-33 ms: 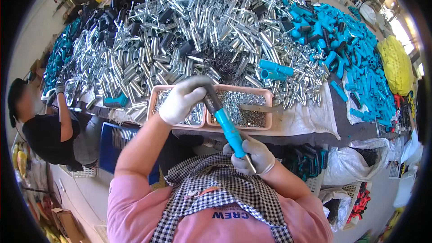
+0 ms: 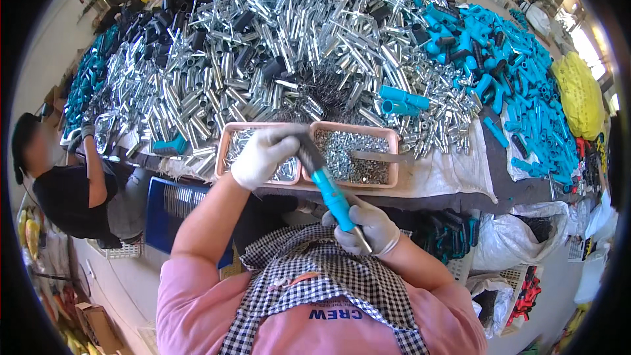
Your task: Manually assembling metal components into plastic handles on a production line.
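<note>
Across the front of my body slants a teal and black hand tool (image 2: 333, 197) with a bent black grip and a thin metal tip; its exact kind is not clear. My left hand (image 2: 263, 156), in a whitish glove, is wrapped over the black grip at the upper end. Lower down, my right hand (image 2: 373, 225), in a grey-white glove, closes round the teal barrel close to the metal tip. Beyond the tool are two pinkish trays: the left tray (image 2: 223, 151) holds small metal parts, and the right tray (image 2: 393, 138) holds tiny fasteners with a flat metal strip (image 2: 378, 156) lying across them.
A large heap of metal tubes (image 2: 263, 46) covers the table, with teal tool housings (image 2: 526, 105) piled at the right. Two teal pieces (image 2: 404, 100) lie behind the trays. A co-worker (image 2: 72, 190) sits at the left. White sacks (image 2: 513, 240) stand below the table at right.
The tool's upper end and my left hand have shifted very slightly downward, with the tool's tip moving a little left. Both hands keep their hold.
</note>
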Available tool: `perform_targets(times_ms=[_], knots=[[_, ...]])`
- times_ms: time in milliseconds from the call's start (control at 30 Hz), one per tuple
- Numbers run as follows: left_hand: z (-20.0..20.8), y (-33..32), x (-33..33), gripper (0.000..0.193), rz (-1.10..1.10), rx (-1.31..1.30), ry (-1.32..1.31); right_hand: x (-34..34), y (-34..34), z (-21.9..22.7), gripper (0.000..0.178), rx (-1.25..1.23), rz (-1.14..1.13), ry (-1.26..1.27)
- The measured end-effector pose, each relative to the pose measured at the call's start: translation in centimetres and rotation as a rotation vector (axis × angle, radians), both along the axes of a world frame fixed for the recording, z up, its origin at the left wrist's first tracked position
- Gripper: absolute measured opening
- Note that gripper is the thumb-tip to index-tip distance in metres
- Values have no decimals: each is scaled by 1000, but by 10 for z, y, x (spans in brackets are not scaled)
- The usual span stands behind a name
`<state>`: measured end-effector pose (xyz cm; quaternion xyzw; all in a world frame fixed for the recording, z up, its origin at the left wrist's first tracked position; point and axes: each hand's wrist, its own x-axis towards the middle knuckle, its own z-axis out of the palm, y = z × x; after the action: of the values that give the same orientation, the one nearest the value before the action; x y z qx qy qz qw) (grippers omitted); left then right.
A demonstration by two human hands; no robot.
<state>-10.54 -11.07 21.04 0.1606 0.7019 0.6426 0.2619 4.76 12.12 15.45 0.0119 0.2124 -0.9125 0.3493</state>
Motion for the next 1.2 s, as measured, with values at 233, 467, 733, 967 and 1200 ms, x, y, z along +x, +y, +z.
perform_targets(times_ms=[233, 467, 733, 967, 1200], knots=[[-41, 16, 86, 49, 190, 738, -365, 5, -38, -15, 38, -34, 64, -88], [-39, 28, 101, 44, 230, 608, -536, -19, -40, -3, 45, 1117, 450, 733], [-72, 24, 118, 56, -58, 530, -672, -91, 16, 22, 37, 2209, 149, 747], [-75, 23, 127, 57, -132, 637, -774, -95, 27, 17, 30, 2123, -197, 752], [-44, 23, 91, 53, -37, -374, 263, -62, 60, 43, 21, 1266, -500, 807]])
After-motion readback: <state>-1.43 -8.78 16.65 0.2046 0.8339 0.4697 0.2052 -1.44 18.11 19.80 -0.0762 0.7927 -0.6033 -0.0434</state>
